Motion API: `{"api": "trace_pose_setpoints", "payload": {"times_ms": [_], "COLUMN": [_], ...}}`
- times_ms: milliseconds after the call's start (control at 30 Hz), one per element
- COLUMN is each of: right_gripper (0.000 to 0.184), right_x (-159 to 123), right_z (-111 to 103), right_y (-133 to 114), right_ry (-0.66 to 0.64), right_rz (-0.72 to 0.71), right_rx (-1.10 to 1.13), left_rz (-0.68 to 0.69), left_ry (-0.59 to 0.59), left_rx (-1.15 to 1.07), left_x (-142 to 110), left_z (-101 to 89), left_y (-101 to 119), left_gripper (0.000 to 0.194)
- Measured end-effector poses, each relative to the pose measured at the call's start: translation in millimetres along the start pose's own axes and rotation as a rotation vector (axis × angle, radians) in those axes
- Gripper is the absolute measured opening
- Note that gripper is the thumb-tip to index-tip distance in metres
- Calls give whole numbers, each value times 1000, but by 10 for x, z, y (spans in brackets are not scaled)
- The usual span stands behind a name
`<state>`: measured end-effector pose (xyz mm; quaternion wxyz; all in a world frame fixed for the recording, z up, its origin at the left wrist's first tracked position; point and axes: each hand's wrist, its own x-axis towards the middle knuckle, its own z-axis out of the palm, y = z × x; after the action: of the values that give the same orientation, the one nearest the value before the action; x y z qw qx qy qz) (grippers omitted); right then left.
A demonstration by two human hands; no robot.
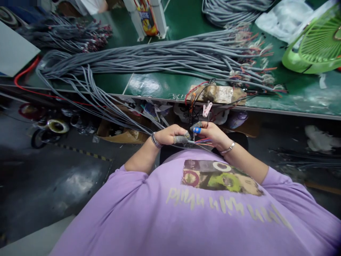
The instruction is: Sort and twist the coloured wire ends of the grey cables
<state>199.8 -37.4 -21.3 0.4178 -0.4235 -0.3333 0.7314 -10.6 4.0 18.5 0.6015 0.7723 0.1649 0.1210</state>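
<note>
The left hand (pixel 170 136) grips a gray cable (pixel 191 142). The right hand (pixel 213 133) curls beside its colored wires (pixel 204 142), grip unclear.

Single head-worn view, wide, facing forward and steeply down. Left hand with silver metal watch (pixel 170 135) and right hand with blue-wrapped finger (pixel 214 134) sit mid-frame, fairly near. Lilac printed fabric shirt (pixel 160 220) is closest to lens, below hands; long glossy green tabletop (pixel 162 84) lies farther, beyond them. Dark shiny floor (pixel 80 185) shows left of left hand.
</note>
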Motion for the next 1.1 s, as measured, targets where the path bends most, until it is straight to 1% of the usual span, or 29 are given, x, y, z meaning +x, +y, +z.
{"api": "trace_pose_setpoints", "payload": {"times_ms": [67,100,133,167,233,300,433,567,700,767,867,1000,1100], "right_gripper": [36,37,39,42,45,47,49,49,47,43,39,40,39], "right_x": [31,35,27,7,-64,-158,-303,-326,-361,-405,-448,-402,-348], "right_z": [-90,-144,-199,-252,-332,-366,-323,-252,-148,-74,16,28,11], "right_y": [53,73,84,87,65,15,-88,-110,-105,-123,-159,-158,-127], "right_ry": [141,202,238,244,178,79,-83,-150,-230,-214,-139,-50,-1], "right_rz": [-8,-21,-33,-42,-33,2,67,107,104,81,31,-9,-35], "right_rx": [-27,-29,-20,-3,29,38,52,76,31,-7,-55,-92,-128], "left_rz": [2,14,34,61,114,151,202,195,186,177,156,116,92], "left_ry": [-20,-9,19,61,145,180,191,190,194,226,311,458,462], "left_rx": [-8,-3,18,52,144,224,311,349,359,376,405,449,491], "left_x": [-32,-46,-56,-63,-65,-52,2,57,71,64,49,30,20], "left_z": [-8,-13,-18,-24,-37,-48,-47,-35,-25,-7,52,146,178], "left_y": [7,13,18,22,21,7,-37,-60,-74,-86,-106,-123,-130], "left_gripper": [42,41,40,40,39,41,42,43,43,42,39,30,27]}}
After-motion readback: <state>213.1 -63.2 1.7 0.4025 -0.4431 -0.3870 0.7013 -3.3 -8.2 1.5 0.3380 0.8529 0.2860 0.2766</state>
